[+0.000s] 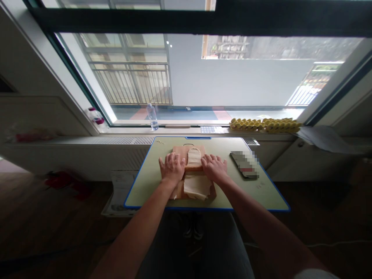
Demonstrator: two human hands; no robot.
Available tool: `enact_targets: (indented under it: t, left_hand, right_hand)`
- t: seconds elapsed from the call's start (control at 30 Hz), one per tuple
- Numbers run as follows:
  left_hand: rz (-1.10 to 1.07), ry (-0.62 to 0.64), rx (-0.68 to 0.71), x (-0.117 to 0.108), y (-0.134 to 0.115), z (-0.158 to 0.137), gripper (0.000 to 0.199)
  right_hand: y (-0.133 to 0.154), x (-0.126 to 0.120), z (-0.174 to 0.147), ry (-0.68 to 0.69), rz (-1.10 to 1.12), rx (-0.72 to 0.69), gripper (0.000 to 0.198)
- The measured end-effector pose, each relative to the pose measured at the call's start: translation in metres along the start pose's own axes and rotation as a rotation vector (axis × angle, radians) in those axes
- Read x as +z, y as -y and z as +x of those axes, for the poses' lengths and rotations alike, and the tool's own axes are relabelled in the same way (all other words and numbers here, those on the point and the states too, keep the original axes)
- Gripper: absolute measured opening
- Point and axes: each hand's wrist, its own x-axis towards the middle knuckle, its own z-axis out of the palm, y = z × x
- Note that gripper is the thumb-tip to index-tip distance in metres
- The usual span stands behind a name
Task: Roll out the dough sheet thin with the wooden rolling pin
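Note:
A wooden rolling pin [193, 168] lies crosswise over a flat sheet of pale dough [197, 185], whose far end [194, 156] shows beyond the pin. Beneath the dough is a wooden cutting board [179, 149]. My left hand [172, 167] is over the pin's left end, its fingers bent forward across it. Over the right end, my right hand [214, 166] grips in the same way, palm down. Both ends of the pin are hidden under my hands.
The board rests on a small blue-edged table [145, 178]. A phone-like dark slab [245, 166], partly pixelated, lies at its right. On the windowsill stand a clear bottle [152, 117], a bottle with a purple label [96, 117] and yellow egg trays [264, 124].

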Motion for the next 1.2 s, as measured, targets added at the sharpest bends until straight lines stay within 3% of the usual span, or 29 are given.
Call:
enact_targets:
  t: [0.2, 0.33, 0.63, 0.9, 1.07, 1.2]
  left_hand:
    - [-0.015, 0.037, -0.001, 0.012, 0.003, 0.014, 0.049]
    - [-0.007, 0.146, -0.022, 0.015, 0.005, 0.037, 0.053]
    - [-0.051, 0.369, -0.016, 0.016, 0.008, 0.080, 0.065]
    - [-0.055, 0.355, -0.004, 0.027, 0.007, 0.108, 0.063]
    - [-0.055, 0.268, 0.027, 0.031, 0.005, 0.118, 0.056]
    - [-0.041, 0.270, 0.024, 0.031, 0.005, 0.117, 0.054]
  right_hand:
    - [-0.001, 0.000, 0.020, 0.013, 0.055, 0.009, 0.058]
    - [-0.002, 0.003, 0.037, -0.004, 0.122, 0.059, 0.067]
    - [-0.007, -0.003, 0.075, 0.111, 0.157, 0.037, 0.069]
    - [-0.010, -0.008, 0.095, 0.100, 0.032, -0.136, 0.054]
    - [-0.007, -0.005, 0.109, 0.024, 0.093, -0.051, 0.057]
    - [-0.005, -0.002, 0.116, -0.034, 0.176, 0.038, 0.070]
